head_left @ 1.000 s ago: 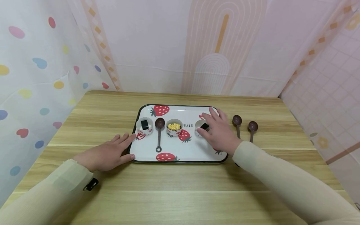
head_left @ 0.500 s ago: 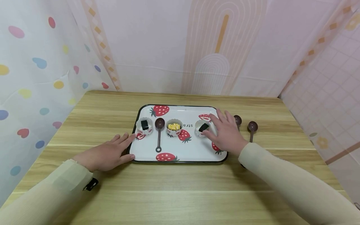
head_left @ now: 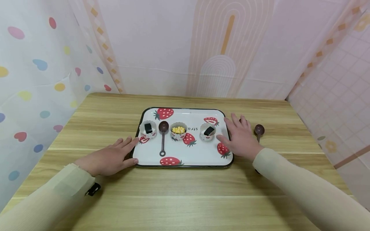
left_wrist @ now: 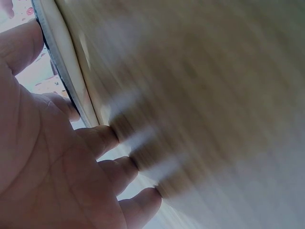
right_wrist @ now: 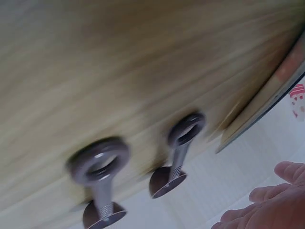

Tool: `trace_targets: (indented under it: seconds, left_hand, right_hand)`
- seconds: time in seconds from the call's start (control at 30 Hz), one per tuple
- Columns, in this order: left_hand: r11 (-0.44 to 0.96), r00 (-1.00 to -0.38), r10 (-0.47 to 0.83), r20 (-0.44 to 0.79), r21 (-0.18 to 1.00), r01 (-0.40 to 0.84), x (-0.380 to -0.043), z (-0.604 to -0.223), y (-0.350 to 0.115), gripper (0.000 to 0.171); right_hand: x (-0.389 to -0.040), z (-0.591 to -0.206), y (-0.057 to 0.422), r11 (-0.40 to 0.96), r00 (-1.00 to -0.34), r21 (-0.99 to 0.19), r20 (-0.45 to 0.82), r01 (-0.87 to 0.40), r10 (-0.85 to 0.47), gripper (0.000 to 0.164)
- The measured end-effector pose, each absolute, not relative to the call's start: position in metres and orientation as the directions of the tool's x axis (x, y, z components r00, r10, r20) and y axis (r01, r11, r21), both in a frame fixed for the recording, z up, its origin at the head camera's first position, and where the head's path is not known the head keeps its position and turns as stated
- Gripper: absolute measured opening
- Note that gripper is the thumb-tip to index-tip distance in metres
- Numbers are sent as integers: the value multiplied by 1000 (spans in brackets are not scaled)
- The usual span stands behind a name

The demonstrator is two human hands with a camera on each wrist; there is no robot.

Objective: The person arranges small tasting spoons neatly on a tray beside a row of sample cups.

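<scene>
A white strawberry-print tray [head_left: 185,158] with a dark rim lies on the table. My left hand [head_left: 107,157] is spread flat at its left edge, fingertips and thumb touching the rim. My right hand [head_left: 242,139], fingers spread, lies over the right edge, holding nothing. Three paper cups stand on the tray. The left cup [head_left: 148,134] and the right cup [head_left: 207,136] each hold a white piece with a black patch. Crumbly yellow stuff fills the middle cup [head_left: 178,134]. Between the left and middle cups lies a brown scoop [head_left: 163,128].
Right of the tray lies a brown long-handled scoop [head_left: 259,130]. Another scoop [right_wrist: 178,148] beside it is mostly hidden behind my right hand in the head view. Patterned curtains [head_left: 162,48] hang behind and at both sides of the wooden table [head_left: 185,199].
My right hand has left the right cup and moved rightward to the tray's right edge, covering one scoop. The cup stays in place, now uncovered. My left hand has not moved.
</scene>
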State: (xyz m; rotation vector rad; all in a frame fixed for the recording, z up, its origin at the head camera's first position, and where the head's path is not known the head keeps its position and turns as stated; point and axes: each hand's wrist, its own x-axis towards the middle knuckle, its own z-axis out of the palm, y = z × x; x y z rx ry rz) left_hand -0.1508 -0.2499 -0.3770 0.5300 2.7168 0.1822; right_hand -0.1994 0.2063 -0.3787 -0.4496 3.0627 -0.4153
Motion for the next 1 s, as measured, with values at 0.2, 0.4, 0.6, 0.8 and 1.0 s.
trace_targets:
  seconds: [0.2, 0.4, 0.6, 0.8, 1.0]
  left_hand:
    - [927, -861, 373, -347, 181, 329, -151, -377, -250, 94]
    - [923, -860, 382, -338, 191, 335, -151, -376, -250, 93]
    - [918, -861, 392, -325, 197, 344, -151, -377, -251, 92]
    - [918, -861, 392, -323, 194, 345, -152, -379, -253, 93]
    - [924, -860, 381, -340, 181, 338, -152, -378, -252, 94]
  right_hand:
    - [-199, -380, 217, 933, -960, -229, 27, -278, -280, 88]
    - [-196, -379, 225, 946, -969, -223, -13, -237, -246, 95]
    - [-194, -379, 234, 953, -975, -224, -36, -205, -218, 97]
    - [-192, -380, 244, 951, -977, -241, -42, -193, -209, 96]
    - [-191, -381, 258, 955, -979, -237, -57, -178, -197, 95]
